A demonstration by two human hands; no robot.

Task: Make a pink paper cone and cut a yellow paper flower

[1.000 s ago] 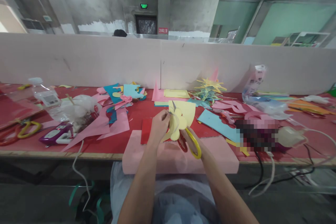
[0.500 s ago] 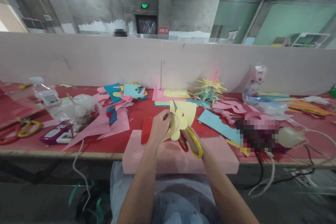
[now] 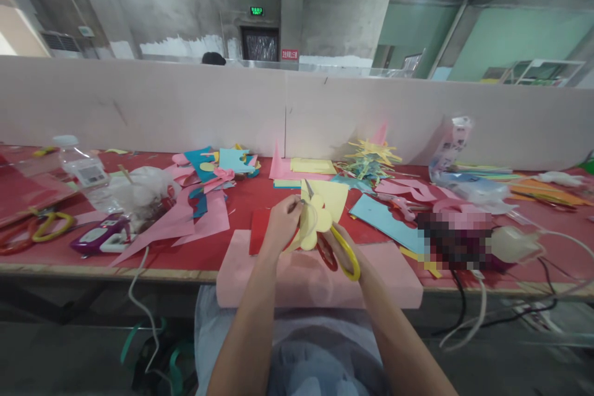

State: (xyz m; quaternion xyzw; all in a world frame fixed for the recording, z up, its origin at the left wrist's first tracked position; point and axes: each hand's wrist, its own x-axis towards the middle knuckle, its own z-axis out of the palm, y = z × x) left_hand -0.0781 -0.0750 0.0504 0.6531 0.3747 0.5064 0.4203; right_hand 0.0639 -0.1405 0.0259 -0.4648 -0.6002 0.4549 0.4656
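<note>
My left hand (image 3: 284, 220) pinches the left edge of a yellow sheet of paper (image 3: 336, 195), part of which is cut into rounded petals like a flower (image 3: 318, 219). My right hand (image 3: 342, 250) grips scissors (image 3: 351, 255) with one yellow and one red handle loop; its fingers are partly hidden behind the paper and the loops. The blade tips poke up past the petals, near my left fingertips. Under both hands lie a red board (image 3: 260, 229) and a pink padded block (image 3: 241, 284) at the table's front edge.
Paper scraps (image 3: 204, 164) are heaped left and right. A second pair of scissors (image 3: 53, 226), a plastic bottle (image 3: 78, 164) and a purple-white device (image 3: 103, 236) stand left. Blue paper (image 3: 385, 219) and cables (image 3: 480, 303) are at right. A pale partition (image 3: 185, 108) closes the back.
Very little differs. The scissor handles and the flower-shaped paper have shifted slightly right and down; both hands keep their hold.
</note>
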